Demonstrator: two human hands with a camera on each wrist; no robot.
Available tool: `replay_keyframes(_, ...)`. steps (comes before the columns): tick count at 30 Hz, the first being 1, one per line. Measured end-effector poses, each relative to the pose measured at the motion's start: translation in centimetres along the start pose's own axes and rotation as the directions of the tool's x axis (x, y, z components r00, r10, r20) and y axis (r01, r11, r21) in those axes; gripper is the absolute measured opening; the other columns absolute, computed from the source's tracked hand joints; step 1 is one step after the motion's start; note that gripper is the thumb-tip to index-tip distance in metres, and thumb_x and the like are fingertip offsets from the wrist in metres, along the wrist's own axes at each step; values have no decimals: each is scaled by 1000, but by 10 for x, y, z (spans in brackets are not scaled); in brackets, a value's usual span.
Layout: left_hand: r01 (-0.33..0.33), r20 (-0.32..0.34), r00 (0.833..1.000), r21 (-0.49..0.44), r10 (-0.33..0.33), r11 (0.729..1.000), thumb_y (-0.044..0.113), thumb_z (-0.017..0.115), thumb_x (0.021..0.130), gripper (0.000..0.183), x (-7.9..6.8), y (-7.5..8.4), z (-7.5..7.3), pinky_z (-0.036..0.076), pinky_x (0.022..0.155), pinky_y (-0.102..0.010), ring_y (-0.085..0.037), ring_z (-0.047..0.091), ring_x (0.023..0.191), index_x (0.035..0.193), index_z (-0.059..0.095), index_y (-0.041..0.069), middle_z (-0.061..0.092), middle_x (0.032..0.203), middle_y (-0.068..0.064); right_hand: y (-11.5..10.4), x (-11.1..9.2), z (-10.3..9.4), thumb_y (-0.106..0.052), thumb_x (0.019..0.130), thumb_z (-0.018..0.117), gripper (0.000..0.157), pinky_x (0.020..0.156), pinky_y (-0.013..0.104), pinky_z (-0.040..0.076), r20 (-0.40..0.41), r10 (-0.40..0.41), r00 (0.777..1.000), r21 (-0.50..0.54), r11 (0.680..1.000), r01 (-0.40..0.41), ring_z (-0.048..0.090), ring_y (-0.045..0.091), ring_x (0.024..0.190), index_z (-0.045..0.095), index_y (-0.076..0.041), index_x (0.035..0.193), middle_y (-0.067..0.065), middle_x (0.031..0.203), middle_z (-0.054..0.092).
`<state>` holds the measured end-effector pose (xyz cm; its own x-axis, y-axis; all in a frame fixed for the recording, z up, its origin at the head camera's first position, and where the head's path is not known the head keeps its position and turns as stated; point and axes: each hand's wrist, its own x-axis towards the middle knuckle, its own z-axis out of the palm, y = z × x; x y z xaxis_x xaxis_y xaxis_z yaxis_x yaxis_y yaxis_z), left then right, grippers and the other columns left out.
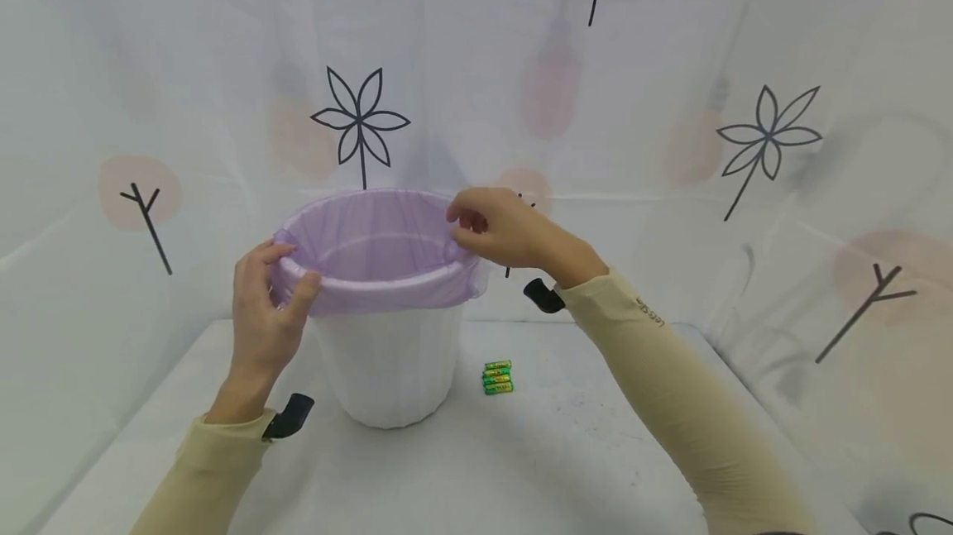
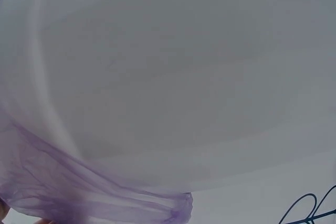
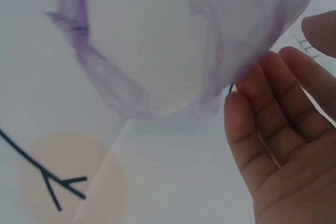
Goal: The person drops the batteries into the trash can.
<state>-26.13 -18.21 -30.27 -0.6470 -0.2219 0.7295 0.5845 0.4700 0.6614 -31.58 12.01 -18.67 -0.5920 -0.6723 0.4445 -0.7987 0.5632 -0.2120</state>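
Observation:
A white bin [image 1: 387, 361] stands upright on the table, lined with a thin purple trash bag [image 1: 395, 295] folded outward over its rim. My left hand [image 1: 268, 312] grips the bagged rim at the left, its thumb on the front edge and fingertips over the side. Only bits of its fingers show in the left wrist view, beside the purple bag [image 2: 105, 203]. At the right rim, my right hand [image 1: 506, 229] has its fingers bent loosely, thumb apart from them. In the right wrist view, its fingertips [image 3: 270, 59] touch or nearly touch the bag's outer edge.
Several green and yellow batteries [image 1: 498, 378] lie in a row on the white table [image 1: 566, 469], right of the bin. White curtains [image 1: 476, 64] printed with dark flowers and twigs enclose the back and sides.

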Motion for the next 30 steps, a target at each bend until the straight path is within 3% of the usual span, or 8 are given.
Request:
replay_keyframes(6, -4, -4, 1000, -6, 4, 1000, 27, 64, 84, 50, 0, 0, 1, 41, 87, -58, -23, 41, 112, 127, 51, 4, 40, 135, -11, 12, -34, -2, -11, 89, 59, 15, 76, 31, 48, -61, -45, 997, 9, 999, 46, 55, 12, 80, 65, -5, 102, -1, 86, 61)
replay_keyframes(16, 9, 9, 1000, -7, -9, 1000, 28, 63, 85, 51, 0, 3, 0, 40, 89, -61, -28, 41, 112, 128, 50, 5, 39, 136, -11, 28, -75, 8, -11, 89, 61, 12, 75, 33, 50, -96, -17, 995, 35, 999, 20, 54, 9, 78, 65, -8, 100, -6, 86, 60)
replay_keyframes(23, 14, 13, 1000, -16, -14, 1000, 27, 63, 85, 50, 1, 3, 0, 39, 89, -59, -28, 41, 112, 128, 50, 5, 38, 136, -11, 41, -96, 32, -12, 90, 61, 13, 74, 31, 49, -59, 31, 998, 44, 999, -28, 52, 8, 79, 65, -10, 102, -8, 87, 59)
replay_keyframes(30, 15, 11, 1000, -5, -15, 1000, 28, 62, 85, 50, 0, 3, 0, 39, 88, -59, -29, 41, 110, 128, 49, 5, 39, 136, -13, 49, -113, 67, -17, 91, 61, 13, 72, 31, 50, -3, 103, 995, 44, 994, -103, 53, 8, 80, 65, -12, 103, -9, 88, 59)
